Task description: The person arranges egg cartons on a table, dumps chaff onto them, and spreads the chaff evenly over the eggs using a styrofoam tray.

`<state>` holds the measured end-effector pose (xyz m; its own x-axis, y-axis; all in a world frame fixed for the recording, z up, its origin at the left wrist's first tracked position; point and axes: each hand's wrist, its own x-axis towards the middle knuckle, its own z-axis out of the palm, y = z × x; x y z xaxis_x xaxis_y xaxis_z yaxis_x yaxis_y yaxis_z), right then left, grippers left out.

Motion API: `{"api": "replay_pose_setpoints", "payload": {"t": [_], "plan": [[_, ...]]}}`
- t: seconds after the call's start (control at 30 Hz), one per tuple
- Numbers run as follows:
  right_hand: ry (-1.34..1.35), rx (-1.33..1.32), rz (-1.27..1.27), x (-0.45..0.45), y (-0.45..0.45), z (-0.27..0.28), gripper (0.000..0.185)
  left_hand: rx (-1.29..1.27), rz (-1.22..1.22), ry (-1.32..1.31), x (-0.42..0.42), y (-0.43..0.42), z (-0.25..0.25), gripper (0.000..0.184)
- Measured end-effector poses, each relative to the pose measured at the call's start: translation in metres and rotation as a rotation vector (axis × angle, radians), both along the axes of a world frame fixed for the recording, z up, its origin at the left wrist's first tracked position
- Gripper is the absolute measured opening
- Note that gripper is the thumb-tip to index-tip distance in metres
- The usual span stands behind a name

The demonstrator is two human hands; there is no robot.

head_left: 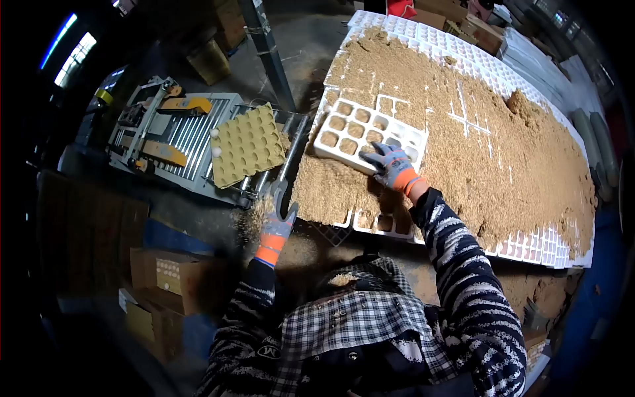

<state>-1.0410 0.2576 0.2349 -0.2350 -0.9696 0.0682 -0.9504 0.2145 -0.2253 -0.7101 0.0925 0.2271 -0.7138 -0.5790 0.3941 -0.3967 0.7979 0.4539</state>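
My right hand [391, 165], in a grey glove with an orange cuff, grips the near edge of a white foam tray [340, 153]. Its fingers reach over the rim into the cells. Several cells hold brown sawdust, while some at the right look mostly white. The tray lies over a sawdust-covered table of similar trays. Left of the table edge, my left hand [276, 221] is open, thumb and fingers apart. Loose sawdust [251, 221] scatters in the air beside it.
A roller conveyor [198, 149] stands at the left, bearing a yellowish pulp egg tray [248, 145] with two white round objects on its left edge. Sawdust [522, 172] covers most of the table. Cardboard boxes [159, 278] sit at lower left. A metal post [268, 56] rises behind.
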Motion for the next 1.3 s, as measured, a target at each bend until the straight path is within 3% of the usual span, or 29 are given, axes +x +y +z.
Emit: {"api": "replay_pose_setpoints", "payload": {"t": [0.1, 0.13, 0.23, 0.27, 0.3, 0.33, 0.4, 0.43, 0.5, 0.53, 0.57, 0.67, 0.77, 0.83, 0.93, 1.0, 1.1, 1.2, 1.27, 1.3], "plan": [[-0.091, 0.148, 0.111, 0.035, 0.015, 0.025, 0.068, -0.060, -0.213, -0.152, -0.037, 0.012, 0.042, 0.085], [-0.061, 0.072, 0.186, 0.043, 0.022, 0.021, 0.066, -0.055, -0.326, -0.144, -0.049, 0.015, 0.045, 0.092], [0.030, 0.116, 0.157, 0.057, 0.061, 0.038, 0.067, -0.062, -0.422, -0.164, -0.070, 0.027, 0.039, 0.093], [0.075, 0.058, 0.065, 0.055, 0.077, 0.042, 0.068, -0.058, -0.363, -0.109, -0.069, 0.030, 0.021, 0.094], [0.028, -0.163, -0.079, 0.047, 0.103, 0.034, 0.067, -0.042, -0.349, -0.134, -0.067, 0.030, 0.012, 0.095], [0.006, -0.141, -0.275, 0.042, 0.125, 0.051, 0.066, -0.056, -0.302, -0.216, -0.063, 0.033, 0.005, 0.096], [0.302, -0.233, -0.741, 0.027, 0.180, 0.036, 0.068, -0.001, -0.209, -0.399, -0.053, 0.040, -0.014, 0.099], [0.305, -0.232, -0.968, 0.022, 0.207, 0.034, 0.068, -0.002, -0.209, -0.398, -0.051, 0.045, -0.022, 0.099], [0.323, 0.048, -1.354, 0.006, 0.263, 0.013, 0.068, 0.077, -0.187, -0.576, -0.054, 0.056, -0.039, 0.103], [0.233, 0.109, -1.451, 0.004, 0.280, 0.003, 0.068, -0.022, -0.267, -0.443, -0.057, 0.060, -0.059, 0.109], [0.167, 0.209, -1.508, 0.008, 0.277, 0.003, 0.069, -0.035, -0.337, -0.474, -0.066, 0.069, -0.055, 0.108], [0.159, 0.241, -1.339, 0.024, 0.219, 0.008, 0.071, -0.057, -0.583, -0.493, -0.101, 0.096, -0.038, 0.100], [0.089, 0.135, -1.148, 0.023, 0.149, 0.000, 0.073, -0.239, -0.915, -0.429, -0.136, 0.089, -0.038, 0.072], [0.059, 0.117, -1.009, 0.019, 0.098, 0.012, 0.071, -0.323, -0.961, -0.475, -0.160, 0.070, -0.042, 0.063], [0.052, -0.100, -0.733, -0.012, 0.029, 0.001, 0.063, -0.663, -0.743, -0.884, -0.212, 0.008, -0.034, 0.058], [0.045, -0.219, -0.621, -0.030, 0.005, 0.016, 0.061, -0.711, -0.449, -0.799, -0.238, -0.037, -0.035, 0.058], [0.043, -0.328, -0.463, -0.040, 0.003, 0.044, 0.061, -0.225, -0.188, -0.525, -0.235, -0.083, -0.016, 0.066], [0.060, -0.226, -0.123, -0.021, 0.035, 0.059, 0.064, -0.275, -0.184, -0.383, -0.197, -0.108, -0.071, 0.067], [0.076, -0.087, 0.148, -0.003, 0.054, 0.047, 0.067, -0.049, -0.128, -0.457, -0.152, -0.071, -0.051, 0.065], [0.056, -0.033, 0.289, 0.000, 0.056, 0.034, 0.068, 0.014, -0.131, -0.323, -0.131, -0.057, -0.071, 0.064]]}}
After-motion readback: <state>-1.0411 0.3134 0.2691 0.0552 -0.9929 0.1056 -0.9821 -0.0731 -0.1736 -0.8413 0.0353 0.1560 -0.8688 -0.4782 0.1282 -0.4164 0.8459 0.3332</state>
